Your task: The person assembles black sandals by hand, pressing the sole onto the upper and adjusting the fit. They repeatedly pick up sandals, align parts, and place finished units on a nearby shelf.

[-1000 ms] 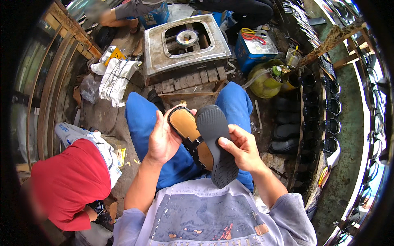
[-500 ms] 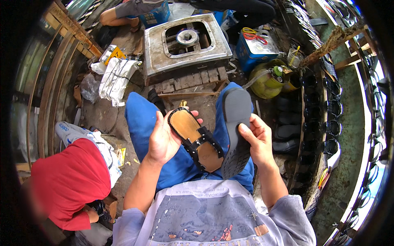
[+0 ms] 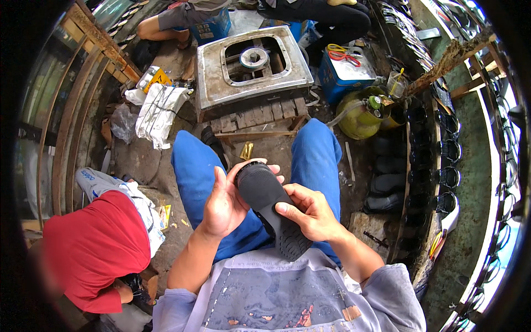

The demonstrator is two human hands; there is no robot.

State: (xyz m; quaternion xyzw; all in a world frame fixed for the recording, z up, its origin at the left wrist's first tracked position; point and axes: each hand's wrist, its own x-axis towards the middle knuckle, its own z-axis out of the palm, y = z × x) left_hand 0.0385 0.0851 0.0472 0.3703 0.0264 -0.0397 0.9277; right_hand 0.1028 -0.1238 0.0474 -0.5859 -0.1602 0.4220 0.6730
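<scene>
Over my lap, my right hand is closed on a black rubber shoe sole, thumb across its narrow waist. The sole's ridged, patterned underside faces me, its heel end towards my shirt. Beneath it my left hand supports a black sandal, fingers curled under the toe end. Only the sandal's dark edge shows past the sole; its tan insole and studded straps are hidden. The two pieces lie one over the other, roughly lined up; whether they touch all along cannot be seen.
Ahead stands a metal-topped bench with a round burner in its opening. A green gas cylinder and a blue box with scissors are to its right. Shoe racks line the right side. A person in red sits close on my left.
My right hand has brought the sole leftward and laid it over the sandal, hiding the tan insole. My left hand stays under the sandal, slightly lower.
</scene>
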